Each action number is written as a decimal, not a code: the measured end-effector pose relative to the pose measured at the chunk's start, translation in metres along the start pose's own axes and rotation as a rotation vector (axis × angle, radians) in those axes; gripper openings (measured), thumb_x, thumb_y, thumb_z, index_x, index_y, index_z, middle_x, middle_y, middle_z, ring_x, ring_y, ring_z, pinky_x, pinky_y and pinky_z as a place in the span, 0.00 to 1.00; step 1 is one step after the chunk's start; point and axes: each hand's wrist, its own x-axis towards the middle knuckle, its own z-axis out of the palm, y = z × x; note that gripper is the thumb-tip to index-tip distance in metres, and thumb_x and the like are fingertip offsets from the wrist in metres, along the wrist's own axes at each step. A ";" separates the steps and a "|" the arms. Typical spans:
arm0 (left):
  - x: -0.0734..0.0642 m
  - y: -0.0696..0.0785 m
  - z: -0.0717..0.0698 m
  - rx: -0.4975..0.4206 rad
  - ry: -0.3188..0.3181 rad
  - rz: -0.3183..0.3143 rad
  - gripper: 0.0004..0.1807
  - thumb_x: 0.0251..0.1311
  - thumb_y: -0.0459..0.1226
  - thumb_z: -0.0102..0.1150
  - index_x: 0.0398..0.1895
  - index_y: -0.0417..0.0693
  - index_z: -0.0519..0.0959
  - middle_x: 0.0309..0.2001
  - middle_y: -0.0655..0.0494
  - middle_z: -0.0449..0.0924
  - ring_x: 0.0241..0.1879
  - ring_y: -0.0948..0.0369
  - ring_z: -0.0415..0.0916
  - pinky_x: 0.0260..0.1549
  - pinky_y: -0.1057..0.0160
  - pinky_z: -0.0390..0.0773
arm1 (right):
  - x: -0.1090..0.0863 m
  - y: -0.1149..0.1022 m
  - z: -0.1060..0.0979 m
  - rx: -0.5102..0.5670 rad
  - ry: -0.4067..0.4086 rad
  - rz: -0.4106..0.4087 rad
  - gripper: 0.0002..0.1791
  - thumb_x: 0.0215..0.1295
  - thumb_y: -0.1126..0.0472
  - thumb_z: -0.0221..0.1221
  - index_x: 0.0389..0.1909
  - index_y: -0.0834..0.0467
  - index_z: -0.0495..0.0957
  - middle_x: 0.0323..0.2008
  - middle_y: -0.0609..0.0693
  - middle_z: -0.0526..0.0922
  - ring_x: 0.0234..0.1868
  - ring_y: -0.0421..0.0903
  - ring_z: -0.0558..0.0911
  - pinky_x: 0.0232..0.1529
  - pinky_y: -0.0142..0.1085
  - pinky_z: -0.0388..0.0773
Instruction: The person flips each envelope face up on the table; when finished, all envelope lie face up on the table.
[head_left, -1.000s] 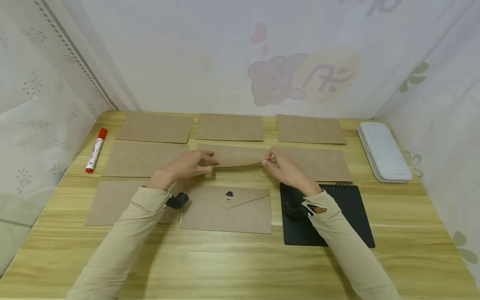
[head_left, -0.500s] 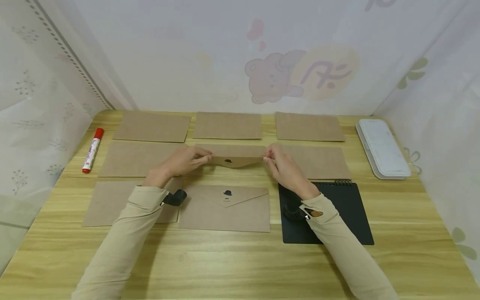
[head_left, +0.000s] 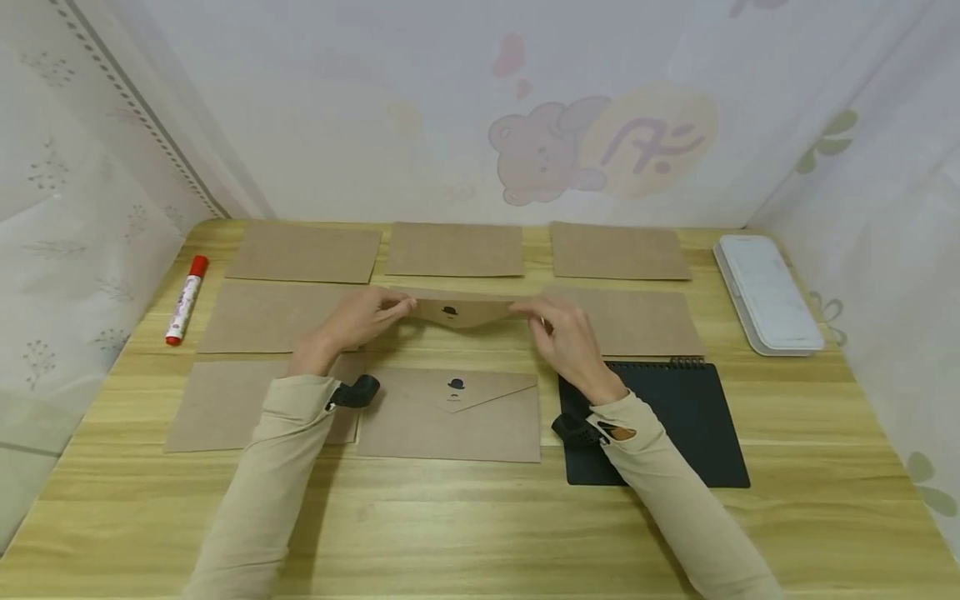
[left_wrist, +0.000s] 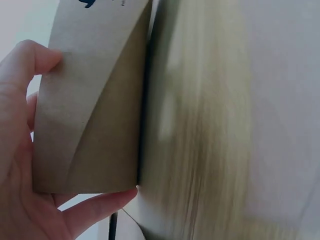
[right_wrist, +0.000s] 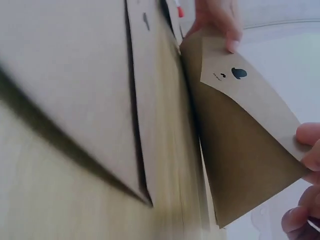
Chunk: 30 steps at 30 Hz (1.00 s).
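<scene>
A brown kraft envelope [head_left: 450,312] is tilted up on its long lower edge in the middle of the table, its flap side facing me. A small black hat is printed on the flap. My left hand [head_left: 358,322] pinches its left end, thumb on the face and fingers behind, as the left wrist view shows. At the other end my right hand [head_left: 564,335] grips the upper corner between thumb and fingers. Nearer to me lies a second envelope [head_left: 450,435], flap side up with the same hat print.
Several plain-side-up envelopes lie in rows, among them a back-left one [head_left: 303,252] and a middle-right one [head_left: 633,323]. A black spiral notebook [head_left: 690,433] lies under my right forearm. A red-capped marker [head_left: 187,300] is far left, a white case [head_left: 769,295] far right.
The middle envelope has tipped up, so its printed flap now faces me. Both hands have shifted slightly left and away from me with it.
</scene>
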 end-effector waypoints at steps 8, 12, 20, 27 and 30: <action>-0.006 0.001 0.006 -0.074 0.122 -0.066 0.19 0.64 0.52 0.50 0.38 0.46 0.81 0.42 0.48 0.81 0.47 0.51 0.75 0.49 0.49 0.68 | 0.002 -0.002 0.010 0.103 0.136 0.082 0.18 0.59 0.75 0.49 0.41 0.58 0.84 0.40 0.51 0.82 0.13 0.34 0.59 0.14 0.29 0.59; -0.008 0.003 0.006 -0.116 0.165 -0.102 0.21 0.62 0.54 0.53 0.36 0.46 0.80 0.42 0.47 0.81 0.48 0.50 0.74 0.50 0.50 0.69 | 0.005 0.001 0.014 0.026 0.178 0.047 0.19 0.56 0.77 0.52 0.40 0.57 0.85 0.39 0.52 0.82 0.15 0.37 0.64 0.16 0.29 0.61; -0.013 0.005 0.003 -0.173 0.206 -0.133 0.25 0.54 0.59 0.58 0.31 0.47 0.75 0.39 0.51 0.81 0.48 0.51 0.77 0.50 0.50 0.71 | 0.006 0.006 0.018 -0.043 0.211 -0.006 0.13 0.53 0.78 0.57 0.31 0.59 0.84 0.32 0.52 0.81 0.42 0.52 0.76 0.49 0.46 0.69; -0.016 0.003 -0.004 -0.282 0.323 0.000 0.09 0.57 0.33 0.61 0.37 0.36 0.75 0.38 0.41 0.81 0.43 0.45 0.78 0.43 0.49 0.76 | 0.008 0.006 0.016 0.014 0.252 0.034 0.10 0.59 0.77 0.55 0.37 0.63 0.80 0.35 0.54 0.80 0.37 0.49 0.78 0.38 0.41 0.75; -0.014 0.002 -0.004 -0.245 0.397 0.043 0.07 0.56 0.27 0.59 0.37 0.32 0.74 0.35 0.37 0.81 0.36 0.45 0.80 0.37 0.51 0.78 | 0.008 0.007 0.015 0.024 0.285 0.052 0.11 0.59 0.76 0.56 0.40 0.63 0.80 0.36 0.55 0.80 0.37 0.48 0.79 0.37 0.40 0.76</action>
